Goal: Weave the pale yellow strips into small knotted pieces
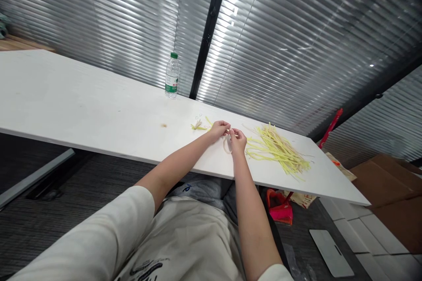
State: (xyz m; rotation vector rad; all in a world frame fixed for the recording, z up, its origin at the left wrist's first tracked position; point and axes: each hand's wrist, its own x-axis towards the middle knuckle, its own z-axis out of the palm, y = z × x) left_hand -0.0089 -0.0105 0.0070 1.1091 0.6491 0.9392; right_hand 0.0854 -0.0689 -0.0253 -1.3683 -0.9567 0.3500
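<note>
My left hand (220, 129) and my right hand (238, 139) meet above the white table, their fingertips pinched close together. Between them they hold a thin pale strip (225, 145), which curves in a loop below the fingers. Just left of my left hand lie a few short yellow and pale strip pieces (198, 126). To the right of my right hand spreads a loose pile of long yellow and pale strips (280, 149). The fingertips are too small to show exactly how the strip is gripped.
A water bottle (172, 77) with a green cap stands at the table's (82, 105) back edge, before window blinds. Small clear rings (198, 116) lie near the short pieces. Brown cardboard boxes (389, 180) and a red bag (280, 210) are beyond the table's right side.
</note>
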